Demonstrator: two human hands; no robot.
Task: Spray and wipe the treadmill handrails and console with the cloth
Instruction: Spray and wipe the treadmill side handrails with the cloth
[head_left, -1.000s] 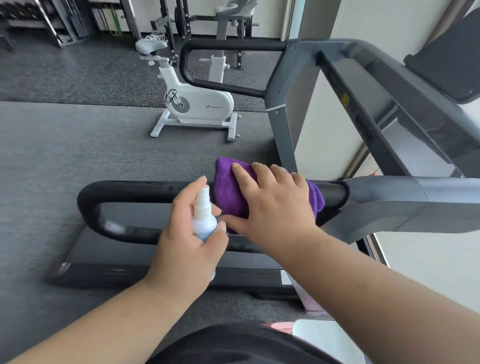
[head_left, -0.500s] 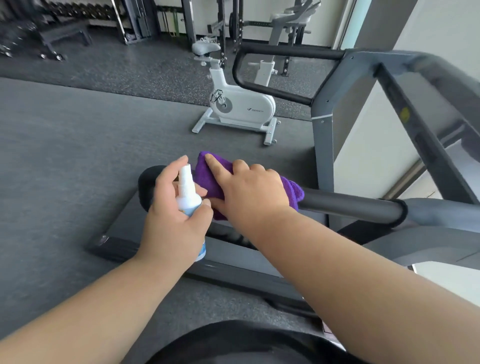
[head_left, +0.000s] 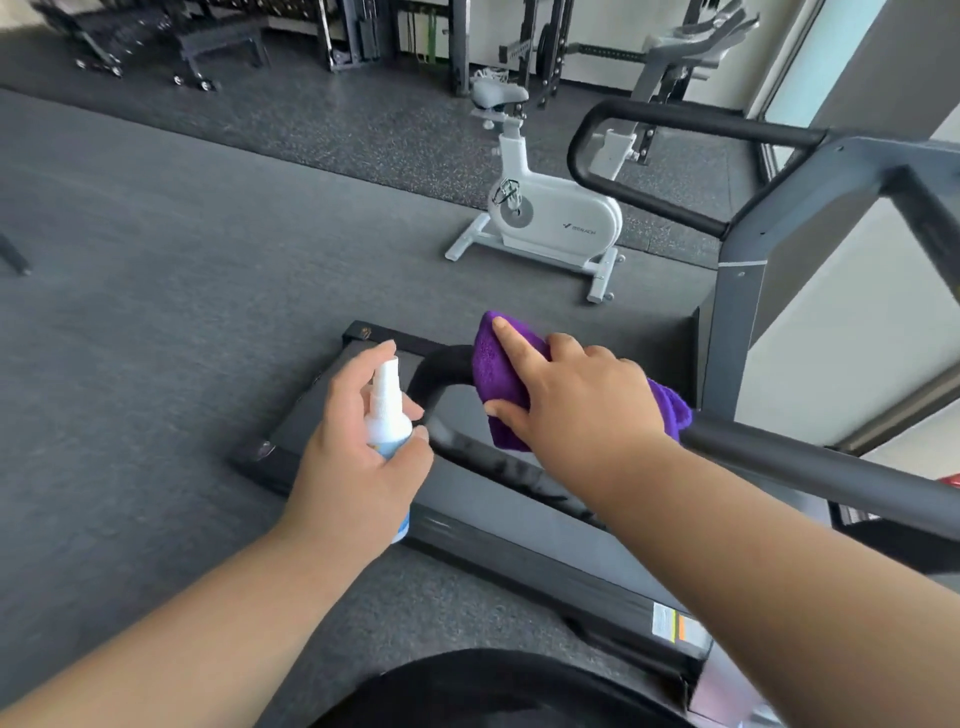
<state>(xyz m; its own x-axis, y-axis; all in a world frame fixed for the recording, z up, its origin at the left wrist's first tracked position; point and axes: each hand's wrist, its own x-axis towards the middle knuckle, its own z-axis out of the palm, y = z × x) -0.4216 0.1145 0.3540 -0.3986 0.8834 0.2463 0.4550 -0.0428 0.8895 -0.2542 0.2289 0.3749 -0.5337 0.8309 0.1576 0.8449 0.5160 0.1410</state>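
Now your right hand (head_left: 582, 400) presses the purple microfibre cloth (head_left: 501, 379) around the curved end of the black padded treadmill handrail (head_left: 810, 467), index finger stretched out, thumb underneath. Your left hand (head_left: 353, 457) holds the small white spray bottle (head_left: 387, 415) upright just beside the cloth, fingers curled around it.

A white exercise bike (head_left: 540, 208) with a grey saddle stands on the dark rubber gym floor (head_left: 156, 312). Behind it, along the far wall, stand black weight racks (head_left: 363, 31) and a wheeled black bench (head_left: 218, 44). Green bands (head_left: 428, 31) hang among the racks.
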